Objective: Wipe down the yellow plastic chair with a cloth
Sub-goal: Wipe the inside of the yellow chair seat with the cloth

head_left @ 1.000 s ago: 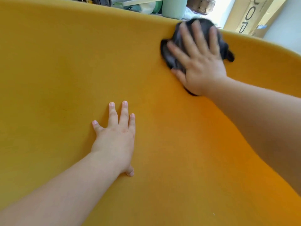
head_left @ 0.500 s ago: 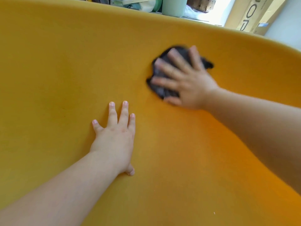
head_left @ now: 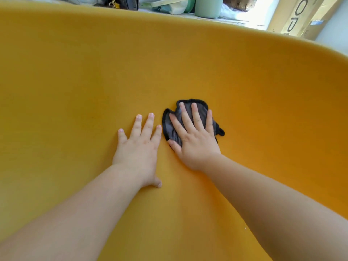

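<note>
The yellow plastic chair (head_left: pixel 75 81) fills almost the whole view, its curved shell rising to a rim at the top. A small dark grey cloth (head_left: pixel 174 127) with a black edge lies flat on the shell near the middle. My right hand (head_left: pixel 195 140) presses down on the cloth with fingers spread, covering most of it. My left hand (head_left: pixel 138 146) rests flat on the bare yellow surface just left of the cloth, fingers apart, holding nothing.
Beyond the chair's rim stand a pale green cup (head_left: pixel 208 6), a dark bag with a gold chain (head_left: pixel 122 3) and other clutter. A cardboard box (head_left: pixel 299 17) leans at the top right.
My right hand has slid the cloth down from the chair's upper rim to the middle of the shell, ending beside my left hand. The left hand has stayed planted.
</note>
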